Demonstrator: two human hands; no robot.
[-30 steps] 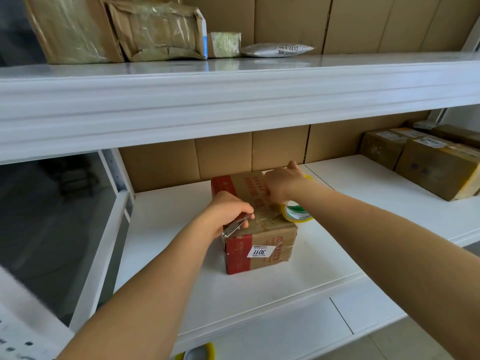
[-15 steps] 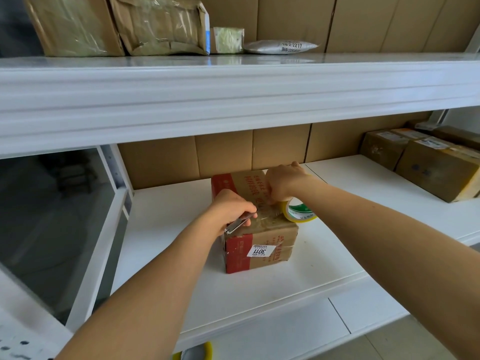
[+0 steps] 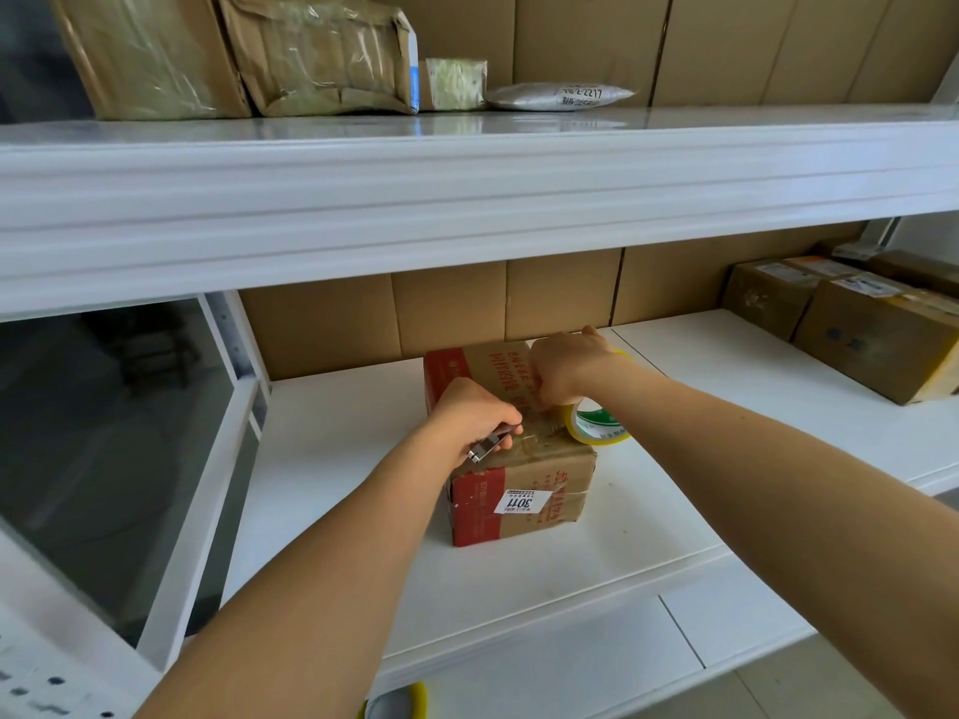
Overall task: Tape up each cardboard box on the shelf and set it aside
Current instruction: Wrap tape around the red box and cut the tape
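A brown cardboard box (image 3: 539,490) with red bands and a white label reading 3011 stands on the white middle shelf (image 3: 622,542). My left hand (image 3: 467,422) grips a small metal cutter (image 3: 490,445) at the box's top front edge, its tip against a strip of clear tape. My right hand (image 3: 563,371) is over the top of the box and holds a yellow-rimmed tape roll (image 3: 597,422) at the box's right edge. The stretch of tape between roll and cutter lies across the box top.
Several taped cardboard boxes (image 3: 877,334) stand at the right end of the same shelf. The upper shelf (image 3: 467,163) carries wrapped parcels (image 3: 311,54) and a white mailer bag (image 3: 560,96). A second tape roll (image 3: 399,703) shows at the bottom edge.
My left hand with the cutter has shifted slightly forward and left along the tape. The right hand and roll stay nearly where they were.
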